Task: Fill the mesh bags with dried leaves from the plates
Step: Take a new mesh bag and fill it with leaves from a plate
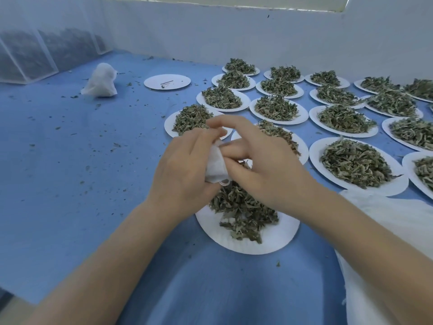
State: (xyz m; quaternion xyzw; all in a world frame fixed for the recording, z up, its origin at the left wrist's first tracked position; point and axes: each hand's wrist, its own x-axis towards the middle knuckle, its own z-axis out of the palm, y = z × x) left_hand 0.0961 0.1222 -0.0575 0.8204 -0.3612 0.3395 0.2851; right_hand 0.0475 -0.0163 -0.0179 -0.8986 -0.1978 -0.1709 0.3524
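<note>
The left half of the blue counter (70, 148) lies open, strewn only with leaf crumbs, so a hand could sweep there freely. A filled white bag (101, 80) stands far back on it, near clear panels (28, 57) leaning at the wall. To the right, heaped plates (276, 109) crowd rim to rim, leaving almost no gaps. A white cloth (386, 219), perhaps a stack of bags, covers the near right corner.

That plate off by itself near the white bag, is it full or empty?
Nearly empty. The lone plate holds only a few stem bits, while the other plates carry leaf heaps.
</note>
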